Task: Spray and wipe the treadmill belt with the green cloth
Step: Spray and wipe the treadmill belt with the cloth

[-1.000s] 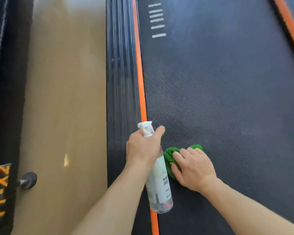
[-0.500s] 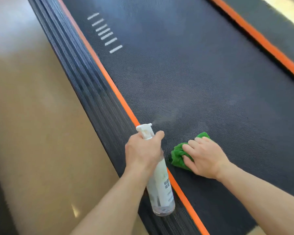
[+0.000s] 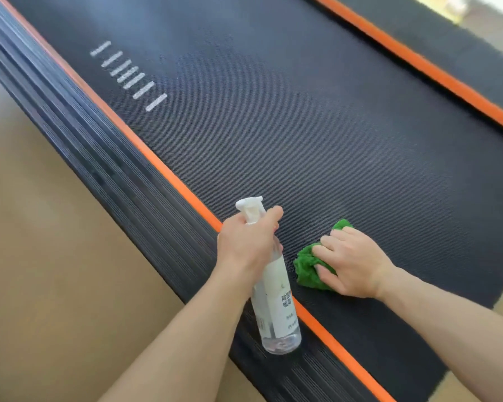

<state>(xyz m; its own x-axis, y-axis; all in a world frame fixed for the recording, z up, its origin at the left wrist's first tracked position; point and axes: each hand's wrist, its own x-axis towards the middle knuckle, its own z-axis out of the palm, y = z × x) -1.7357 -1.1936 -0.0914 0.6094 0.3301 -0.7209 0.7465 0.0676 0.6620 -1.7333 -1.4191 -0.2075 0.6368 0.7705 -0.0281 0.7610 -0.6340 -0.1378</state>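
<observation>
The treadmill belt (image 3: 302,134) was taken as the landmark: a dark textured band running between two orange strips, with a row of white dashes (image 3: 128,75) printed towards its far end. Over the belt's near left edge, a clear spray bottle (image 3: 273,303) was held tilted, its white nozzle aimed up along the belt. The bottle's neck was gripped by the left hand (image 3: 249,242), fingers curled round it and the forefinger laid at the trigger; whether the trigger was being squeezed could not be told. Just right of the bottle, on the belt's near end, the green cloth (image 3: 308,268) lay bunched and was pressed flat against the surface by the right hand (image 3: 352,262), fingers spread loosely over it, the thumb tucked at its edge.

The spraying step was judged to be in hand, or just closing. Most of the belt looked unwiped. The next move was thought to call for the cloth being pushed forward under firm, even pressure.
</observation>
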